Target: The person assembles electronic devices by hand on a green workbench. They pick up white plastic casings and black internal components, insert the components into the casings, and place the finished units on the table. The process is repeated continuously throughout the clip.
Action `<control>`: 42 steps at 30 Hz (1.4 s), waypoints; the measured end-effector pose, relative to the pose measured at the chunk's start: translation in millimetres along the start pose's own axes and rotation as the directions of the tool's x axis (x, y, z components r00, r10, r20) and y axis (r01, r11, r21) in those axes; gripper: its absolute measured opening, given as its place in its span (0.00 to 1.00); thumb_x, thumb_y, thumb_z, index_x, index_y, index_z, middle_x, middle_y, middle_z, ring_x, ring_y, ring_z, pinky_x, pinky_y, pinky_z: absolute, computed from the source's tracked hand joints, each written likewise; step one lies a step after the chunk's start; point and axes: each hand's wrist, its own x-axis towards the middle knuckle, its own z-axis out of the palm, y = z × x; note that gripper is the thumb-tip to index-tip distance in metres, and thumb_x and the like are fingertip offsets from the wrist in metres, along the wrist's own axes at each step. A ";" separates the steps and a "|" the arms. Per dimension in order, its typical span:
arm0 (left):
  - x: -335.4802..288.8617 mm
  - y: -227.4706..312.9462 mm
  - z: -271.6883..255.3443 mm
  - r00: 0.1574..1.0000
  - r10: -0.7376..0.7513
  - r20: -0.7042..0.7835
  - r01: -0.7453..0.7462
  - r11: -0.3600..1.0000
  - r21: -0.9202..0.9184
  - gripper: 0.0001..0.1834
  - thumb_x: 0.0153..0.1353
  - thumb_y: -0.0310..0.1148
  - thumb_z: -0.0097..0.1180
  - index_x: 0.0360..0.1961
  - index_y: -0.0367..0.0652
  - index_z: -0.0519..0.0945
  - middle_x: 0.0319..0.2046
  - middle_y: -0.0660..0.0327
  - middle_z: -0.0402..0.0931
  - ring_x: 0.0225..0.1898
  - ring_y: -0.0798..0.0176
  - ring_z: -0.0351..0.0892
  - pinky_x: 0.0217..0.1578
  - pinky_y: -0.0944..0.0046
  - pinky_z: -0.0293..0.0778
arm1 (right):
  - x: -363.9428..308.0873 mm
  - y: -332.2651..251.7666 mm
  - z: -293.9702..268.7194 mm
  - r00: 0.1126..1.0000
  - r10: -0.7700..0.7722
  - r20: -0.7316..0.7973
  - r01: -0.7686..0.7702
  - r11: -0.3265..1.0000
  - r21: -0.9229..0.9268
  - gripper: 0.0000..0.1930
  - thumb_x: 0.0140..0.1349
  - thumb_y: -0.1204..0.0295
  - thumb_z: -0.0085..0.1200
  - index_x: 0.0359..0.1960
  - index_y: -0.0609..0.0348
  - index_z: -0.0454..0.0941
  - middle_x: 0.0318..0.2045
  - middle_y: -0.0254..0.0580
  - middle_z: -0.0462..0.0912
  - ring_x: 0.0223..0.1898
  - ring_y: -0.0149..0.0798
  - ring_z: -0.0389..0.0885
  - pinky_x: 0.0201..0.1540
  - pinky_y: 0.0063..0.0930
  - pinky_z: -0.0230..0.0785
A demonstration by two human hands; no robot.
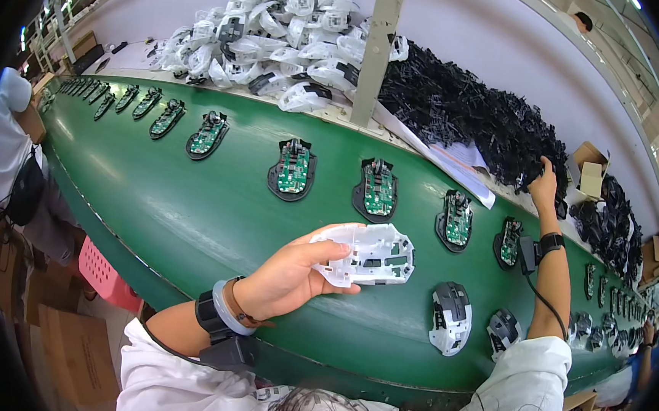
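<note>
My left hand (294,275) grips a white plastic computer mouse shell (375,256) above the green conveyor belt, its hollow inside turned up, thumb over the near end. My right arm stretches far to the right. At the edge of a heap of small black plastic parts (466,108), my right hand (546,188) has thumb and a finger apart, touching the heap; its other fingers are hard to see. Below the reaching arm lie a mouse base with a green circuit board (508,242) and, nearer me, two closed grey-and-white mice, one of them a mouse (451,319) with its buttons facing away.
A row of mouse bases with circuit boards (294,170) runs along the green belt (214,220). Behind it, a pile of white shells (288,34) stands beside an upright post (376,64). A cardboard box (590,166) sits past my right hand. Another person's white sleeve (14,122) shows at left.
</note>
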 end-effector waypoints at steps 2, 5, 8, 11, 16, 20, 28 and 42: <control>1.7 -0.4 -0.3 1.000 -0.009 0.007 0.009 1.000 0.002 0.24 0.65 0.30 0.45 0.62 0.40 0.60 0.56 0.54 0.67 0.52 0.58 0.73 0.46 0.60 0.77 | 2.8 -9.1 -11.9 0.993 0.033 0.110 -0.050 0.986 0.158 0.21 0.56 0.85 0.42 0.52 0.55 0.69 0.33 0.46 0.77 0.27 0.37 0.83 0.28 0.27 0.76; -9.4 2.3 -1.8 0.998 0.011 -0.059 -0.012 1.000 -0.009 0.23 0.65 0.29 0.44 0.61 0.39 0.60 0.56 0.53 0.67 0.52 0.57 0.74 0.45 0.60 0.77 | -63.4 -132.8 -52.5 0.924 -0.081 0.373 -0.226 0.673 0.705 0.12 0.61 0.79 0.44 0.46 0.59 0.71 0.30 0.38 0.77 0.27 0.32 0.83 0.24 0.16 0.72; -3.3 2.8 -1.2 0.976 0.158 -0.148 -0.160 0.987 0.002 0.23 0.65 0.29 0.43 0.61 0.38 0.60 0.56 0.52 0.68 0.52 0.57 0.74 0.45 0.59 0.77 | -140.6 -229.4 -107.7 0.788 -0.346 0.509 -0.182 0.659 0.730 0.08 0.60 0.77 0.51 0.41 0.62 0.75 0.28 0.37 0.79 0.26 0.31 0.82 0.24 0.20 0.73; -3.1 4.4 -6.0 0.948 0.266 -0.174 -0.263 0.964 0.040 0.22 0.67 0.32 0.41 0.61 0.37 0.61 0.55 0.52 0.69 0.52 0.57 0.74 0.45 0.59 0.77 | -195.0 -264.7 -104.7 0.505 -0.707 0.496 0.251 0.670 0.699 0.05 0.55 0.73 0.58 0.30 0.63 0.79 0.23 0.43 0.80 0.22 0.36 0.80 0.26 0.28 0.70; -13.8 6.7 -6.6 0.913 0.345 -0.218 -0.316 0.935 0.158 0.24 0.69 0.40 0.34 0.62 0.38 0.62 0.56 0.52 0.69 0.52 0.57 0.74 0.45 0.59 0.77 | -203.6 -274.4 -154.2 0.775 -0.554 0.304 0.206 0.677 0.707 0.06 0.52 0.74 0.63 0.31 0.62 0.81 0.24 0.40 0.81 0.20 0.36 0.77 0.24 0.22 0.69; -10.3 -2.3 -1.1 0.931 0.325 -0.168 -0.293 0.937 0.191 0.24 0.70 0.41 0.33 0.62 0.39 0.60 0.54 0.53 0.69 0.51 0.59 0.74 0.47 0.59 0.75 | -210.9 -299.0 -150.9 0.673 -0.735 0.081 0.461 0.502 0.732 0.07 0.52 0.72 0.62 0.31 0.58 0.79 0.25 0.40 0.80 0.20 0.38 0.77 0.23 0.26 0.69; -14.9 -5.4 -1.8 0.917 0.390 -0.081 -0.339 0.872 0.353 0.29 0.56 0.22 0.52 0.61 0.40 0.63 0.49 0.60 0.70 0.50 0.68 0.70 0.50 0.66 0.69 | -218.3 -313.1 -113.6 0.578 -0.816 -0.018 0.669 0.461 0.583 0.07 0.51 0.71 0.61 0.25 0.56 0.75 0.19 0.38 0.74 0.18 0.40 0.75 0.20 0.31 0.66; -15.1 -5.1 -2.9 0.873 0.477 -0.103 -0.348 0.757 0.552 0.23 0.50 0.17 0.49 0.51 0.39 0.72 0.41 0.64 0.75 0.41 0.73 0.73 0.42 0.72 0.71 | -223.6 -308.1 -131.2 0.500 -0.829 -0.250 0.797 0.327 0.508 0.22 0.43 0.78 0.64 0.43 0.59 0.76 0.30 0.40 0.76 0.27 0.40 0.75 0.27 0.29 0.69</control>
